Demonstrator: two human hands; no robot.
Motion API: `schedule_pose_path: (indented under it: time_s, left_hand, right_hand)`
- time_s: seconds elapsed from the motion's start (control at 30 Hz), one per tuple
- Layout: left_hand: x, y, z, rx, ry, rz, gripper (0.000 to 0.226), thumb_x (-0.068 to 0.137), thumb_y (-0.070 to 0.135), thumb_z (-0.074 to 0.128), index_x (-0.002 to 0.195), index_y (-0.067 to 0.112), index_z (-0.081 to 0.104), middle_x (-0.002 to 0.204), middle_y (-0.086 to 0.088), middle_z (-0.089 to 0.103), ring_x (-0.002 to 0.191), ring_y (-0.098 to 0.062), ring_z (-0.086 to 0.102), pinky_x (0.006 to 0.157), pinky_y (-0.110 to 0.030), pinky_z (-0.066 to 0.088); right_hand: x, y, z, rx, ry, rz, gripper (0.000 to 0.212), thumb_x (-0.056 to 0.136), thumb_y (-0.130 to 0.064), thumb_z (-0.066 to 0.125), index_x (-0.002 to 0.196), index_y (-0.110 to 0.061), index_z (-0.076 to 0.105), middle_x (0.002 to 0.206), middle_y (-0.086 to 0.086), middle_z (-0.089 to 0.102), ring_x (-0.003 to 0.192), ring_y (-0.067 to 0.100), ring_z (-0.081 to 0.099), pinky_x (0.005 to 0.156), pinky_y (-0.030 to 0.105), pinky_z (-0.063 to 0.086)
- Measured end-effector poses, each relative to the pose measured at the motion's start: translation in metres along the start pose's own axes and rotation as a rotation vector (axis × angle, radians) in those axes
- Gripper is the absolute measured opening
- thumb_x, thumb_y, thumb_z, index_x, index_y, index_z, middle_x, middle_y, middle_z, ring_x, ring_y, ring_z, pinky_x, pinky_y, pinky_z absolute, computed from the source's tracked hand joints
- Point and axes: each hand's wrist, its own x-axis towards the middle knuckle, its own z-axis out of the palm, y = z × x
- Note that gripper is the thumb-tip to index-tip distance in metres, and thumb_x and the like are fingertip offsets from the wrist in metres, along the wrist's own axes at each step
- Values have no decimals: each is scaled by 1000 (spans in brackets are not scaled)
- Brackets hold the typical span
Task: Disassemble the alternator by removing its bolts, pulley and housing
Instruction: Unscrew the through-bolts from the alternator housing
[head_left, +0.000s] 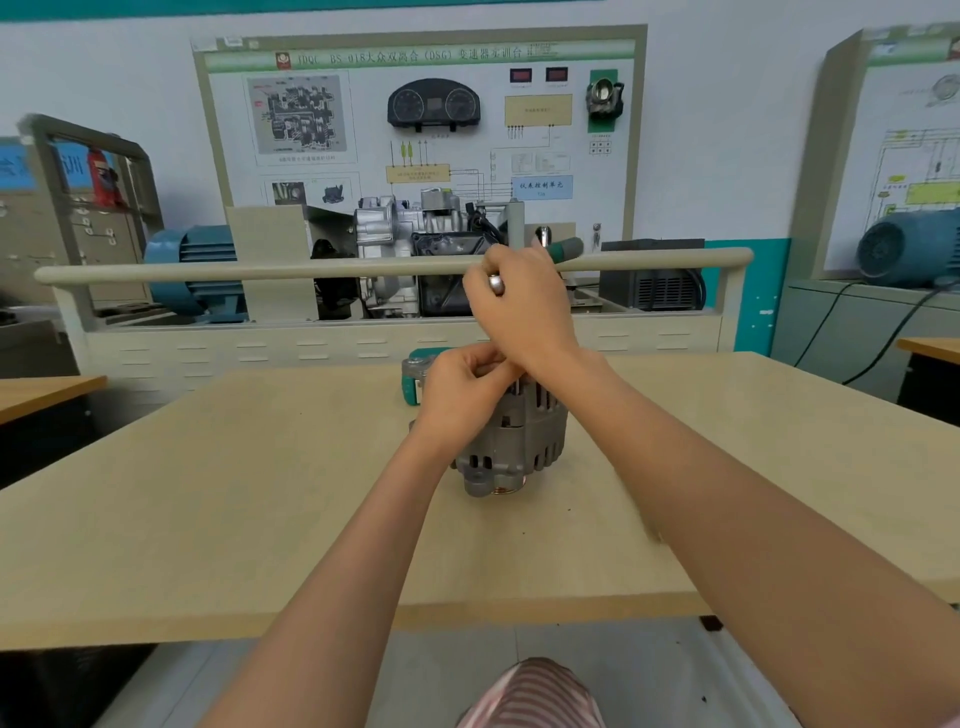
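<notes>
Left hand (462, 387) curls onto the alternator (511, 441) top, right hand (519, 299) raised above, gripping a green-handled tool (563, 248)

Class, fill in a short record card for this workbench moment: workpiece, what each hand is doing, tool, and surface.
workpiece: grey alternator, standing on the table
left hand: fingers curled on the alternator's top
right hand: grips a ratchet wrench with a green handle, raised above the alternator
surface: tan table
behind workpiece: green-and-grey object, partly hidden
</notes>
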Motion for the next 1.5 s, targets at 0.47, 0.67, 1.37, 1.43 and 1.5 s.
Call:
schedule_pose_path:
  time_s: [0.47, 0.67, 1.37, 1.43, 1.5]
  left_hand:
    - [1, 1, 0, 0, -55, -24, 13, 91, 19, 60, 94, 21, 73, 85, 5, 72, 89, -11, 67, 84, -30, 51]
    - [2, -3, 1, 57, -17, -6, 29, 89, 12, 59, 70, 32, 67, 63, 17, 66, 67, -1, 61, 60, -21, 46]
    - [-2, 4, -2, -14, -75, 8, 20, 95, 24, 55, 89, 35, 71, 89, 12, 74, 90, -3, 67, 81, -20, 51]
    - [-2, 2, -2, -5, -65, 6, 20, 95, 19, 55, 89, 27, 72, 85, 7, 73, 86, -8, 67, 78, -25, 51]
    - [0, 0, -2, 6, -43, -5, 29, 92, 9, 54, 70, 21, 67, 64, 7, 67, 66, -5, 62, 60, -23, 48]
  right_hand:
    - [8, -2, 6, 782, 77, 438, 59, 98, -19, 41, 40, -13, 42, 44, 0, 46, 61, 17, 53, 57, 10, 41]
    - [-6, 1, 0, -284, 176, 69, 48, 102, -27, 30, 67, -11, 60, 66, 7, 59, 72, 24, 54, 71, 34, 38]
    - [5, 0, -3, 912, 32, 471, 61, 100, -23, 30, 42, -11, 42, 46, -3, 46, 60, 10, 52, 80, 20, 41]
    - [-3, 0, -2, 623, 110, 327, 50, 98, -22, 32, 52, -9, 47, 53, -3, 45, 58, 6, 47, 66, 16, 36]
    - [-13, 1, 2, 103, 180, 111, 32, 91, -22, 37, 67, -7, 53, 65, -1, 46, 69, 13, 46, 72, 24, 35]
